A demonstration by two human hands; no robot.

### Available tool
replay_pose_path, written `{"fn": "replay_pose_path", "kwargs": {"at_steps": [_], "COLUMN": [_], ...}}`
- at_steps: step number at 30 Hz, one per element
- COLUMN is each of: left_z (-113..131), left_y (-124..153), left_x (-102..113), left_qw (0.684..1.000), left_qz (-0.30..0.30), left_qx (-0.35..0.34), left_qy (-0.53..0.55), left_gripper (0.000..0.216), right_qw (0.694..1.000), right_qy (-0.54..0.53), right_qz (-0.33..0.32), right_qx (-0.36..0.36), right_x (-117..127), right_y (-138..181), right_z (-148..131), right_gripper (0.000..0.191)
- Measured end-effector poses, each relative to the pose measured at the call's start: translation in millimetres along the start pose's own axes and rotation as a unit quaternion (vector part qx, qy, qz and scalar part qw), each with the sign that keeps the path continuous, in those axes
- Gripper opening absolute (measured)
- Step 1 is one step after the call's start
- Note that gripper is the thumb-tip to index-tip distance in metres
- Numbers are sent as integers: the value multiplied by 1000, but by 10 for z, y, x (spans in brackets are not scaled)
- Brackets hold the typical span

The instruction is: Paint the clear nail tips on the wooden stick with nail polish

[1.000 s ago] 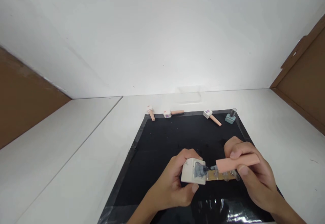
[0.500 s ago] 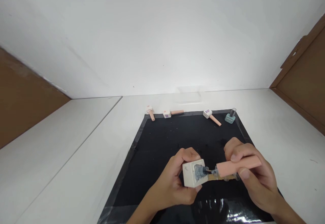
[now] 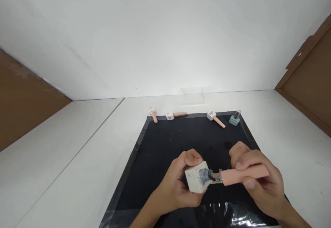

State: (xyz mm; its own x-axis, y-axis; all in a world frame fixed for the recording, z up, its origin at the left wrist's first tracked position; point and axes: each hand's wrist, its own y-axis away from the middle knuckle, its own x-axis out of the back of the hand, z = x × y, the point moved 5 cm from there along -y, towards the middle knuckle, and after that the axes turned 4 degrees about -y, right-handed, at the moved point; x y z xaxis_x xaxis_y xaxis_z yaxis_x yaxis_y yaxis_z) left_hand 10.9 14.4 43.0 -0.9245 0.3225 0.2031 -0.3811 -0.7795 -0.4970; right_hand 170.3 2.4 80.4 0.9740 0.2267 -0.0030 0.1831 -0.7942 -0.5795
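Observation:
My left hand (image 3: 176,186) is closed round a small white square bottle (image 3: 196,181) whose grey neck points right. My right hand (image 3: 258,183) pinches a long pink cap (image 3: 244,175) with a dark brush stem. The tip of that stem sits at the bottle's neck. Both hands hover over the near part of a black mat (image 3: 168,141). Under the cap I can glimpse a small yellowish strip that I cannot make out.
Along the mat's far edge lie three white bottles with pink caps (image 3: 153,114) (image 3: 176,115) (image 3: 216,118), and a teal bottle with a grey cap (image 3: 234,119) stands at the right corner. White tabletop (image 3: 77,145) surrounds the mat. Brown panels (image 3: 307,83) flank both sides.
The bottle has tilted so its neck turns up toward the cap. The pink cap has dropped slightly and the brush stem has gone further into the neck.

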Motion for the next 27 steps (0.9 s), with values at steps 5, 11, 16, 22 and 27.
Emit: {"fn": "replay_pose_path", "kwargs": {"at_steps": [5,11,16,22,27], "left_z": [-22,-30,-52,-99,-289], "left_y": [12,23,57,-27,-39], "left_x": [-4,19,33,130,204], "left_qw": [1000,1000,999,990,956], "left_qz": [9,23,25,60,71], "left_qx": [-1,1,14,85,250], "left_qy": [-13,-17,-22,-98,-136], "left_gripper": [39,38,37,22,14], "right_qw": [1000,1000,996,982,973], "right_qy": [11,2,-53,-120,-127], "right_qz": [5,17,54,101,134], "right_qx": [8,-2,-41,-106,-137], "right_x": [6,11,39,94,130], "right_y": [-18,2,31,15,-9], "right_z": [-5,12,91,190,196], "right_gripper": [12,11,13,21,26]}}
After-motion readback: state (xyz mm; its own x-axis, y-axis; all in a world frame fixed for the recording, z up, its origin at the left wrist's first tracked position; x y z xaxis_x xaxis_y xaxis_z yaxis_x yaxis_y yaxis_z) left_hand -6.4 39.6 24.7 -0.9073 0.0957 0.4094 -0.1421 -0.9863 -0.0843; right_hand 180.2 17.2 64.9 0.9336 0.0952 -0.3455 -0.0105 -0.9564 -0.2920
